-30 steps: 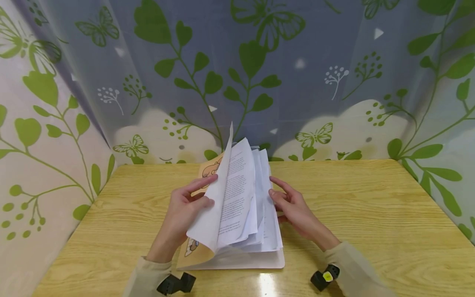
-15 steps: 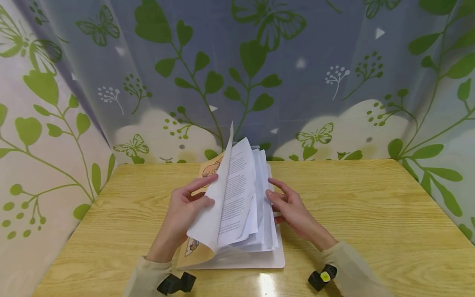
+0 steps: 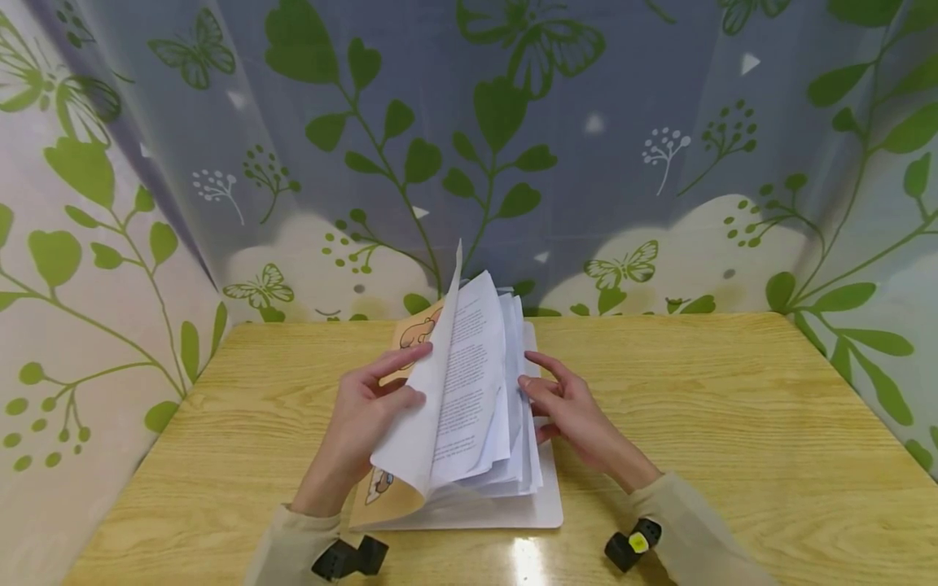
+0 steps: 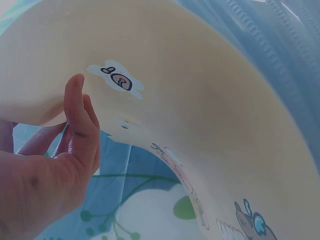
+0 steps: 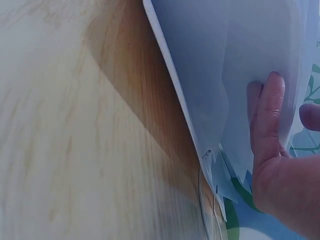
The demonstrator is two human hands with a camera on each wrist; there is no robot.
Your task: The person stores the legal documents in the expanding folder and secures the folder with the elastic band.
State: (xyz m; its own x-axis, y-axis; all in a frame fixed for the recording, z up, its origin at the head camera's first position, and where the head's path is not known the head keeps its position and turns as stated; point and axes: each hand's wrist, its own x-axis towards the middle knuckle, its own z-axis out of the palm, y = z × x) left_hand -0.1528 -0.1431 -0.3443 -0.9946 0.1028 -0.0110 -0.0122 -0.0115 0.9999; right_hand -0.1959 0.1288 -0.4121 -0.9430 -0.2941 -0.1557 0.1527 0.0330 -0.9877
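Observation:
A folder (image 3: 506,514) with a beige cartoon cover (image 4: 165,55) and white inner side lies on the table in the head view. Its cover is bent up and curled over to the left. My left hand (image 3: 366,415) pinches that cover near its free edge, thumb on the white side and other fingers on the outside. Several printed paper sheets (image 3: 465,382) fan out inside, their right edges uneven. At those edges my right hand (image 3: 579,415) touches the stack with index finger and thumb. In the right wrist view, straight fingers (image 5: 267,115) press along the white sheets.
The wooden table (image 3: 696,399) spreads out on both sides of the folder. A curtain with leaves and butterflies (image 3: 557,163) hangs right behind its back edge. Thin cords (image 5: 202,205) hang at the folder's corner in the right wrist view. Black wrist devices (image 3: 350,559) sit on both sleeves.
My right hand has moved slightly left, and the right-hand sheets have shifted left with it, uncovering more of the folder's back panel. The left hand and cover have stayed in place.

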